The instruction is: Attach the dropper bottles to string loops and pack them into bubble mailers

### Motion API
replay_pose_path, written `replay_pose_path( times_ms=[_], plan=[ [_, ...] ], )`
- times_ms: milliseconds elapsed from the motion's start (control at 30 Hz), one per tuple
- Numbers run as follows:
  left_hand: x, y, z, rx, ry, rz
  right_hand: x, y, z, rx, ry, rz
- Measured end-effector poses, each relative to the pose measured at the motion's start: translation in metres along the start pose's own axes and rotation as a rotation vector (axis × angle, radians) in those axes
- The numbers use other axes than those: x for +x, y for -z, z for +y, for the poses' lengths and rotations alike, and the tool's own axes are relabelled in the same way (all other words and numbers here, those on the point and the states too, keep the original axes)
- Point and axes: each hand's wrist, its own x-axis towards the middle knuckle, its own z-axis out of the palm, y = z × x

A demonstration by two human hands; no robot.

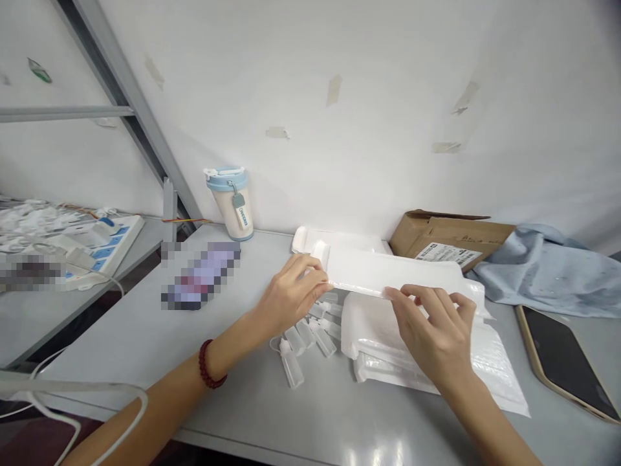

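Note:
Both my hands pinch the near edge of a white padded envelope [392, 268] raised slightly above the table. My left hand [294, 291] grips its left corner, thumb against fingers. My right hand [436, 323] pinches the same edge farther right, its other fingers curled. Below it lie more white padded envelopes [378, 323], stacked loosely and partly hidden by my right hand and wrist. Several small clear plastic bottles [292, 366] with white caps lie in a heap under and beside my left hand. Another white envelope [349, 241] rests behind, near the wall.
A cup [233, 200] with a blue lid stands at the back left, near a blurred purple object [201, 275]. On the right are a cardboard box [436, 236], blue cloth [557, 272] and a phone [567, 362]. A white cable [138, 414] loops at lower left.

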Motion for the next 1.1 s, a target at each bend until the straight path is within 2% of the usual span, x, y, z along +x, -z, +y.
replay_pose_path(
  times_ms=[100, 167, 200, 267, 333, 500, 733, 933, 1100],
  plan=[
    [0.006, 0.0, 0.003, -0.272, 0.409, 0.021, -0.002, 0.0, 0.001, 0.061, 0.011, -0.011],
    [0.01, 0.002, 0.001, -0.531, 0.703, -0.026, -0.003, -0.001, 0.0, 0.102, 0.04, -0.02],
    [0.011, 0.003, -0.001, -0.676, 0.81, -0.07, -0.004, -0.001, 0.0, 0.118, 0.056, -0.022],
    [0.013, 0.005, -0.006, -0.931, 0.922, -0.175, -0.004, -0.003, -0.002, 0.15, 0.081, -0.023],
    [0.013, 0.007, -0.009, -1.06, 0.94, -0.231, -0.005, -0.003, -0.003, 0.184, 0.095, -0.02],
    [0.011, 0.009, -0.008, -1.005, 0.929, -0.168, -0.001, -0.002, -0.007, 0.232, 0.073, -0.07],
    [0.014, 0.011, 0.004, -1.025, 0.78, -0.152, 0.002, 0.0, -0.011, 0.198, 0.021, -0.203],
    [0.012, 0.013, 0.018, -0.906, 0.709, -0.291, -0.001, 0.0, -0.009, 0.161, 0.001, -0.282],
    [0.011, 0.014, 0.022, -0.828, 0.678, -0.311, -0.001, 0.0, -0.006, 0.18, -0.024, -0.311]
  ],
)
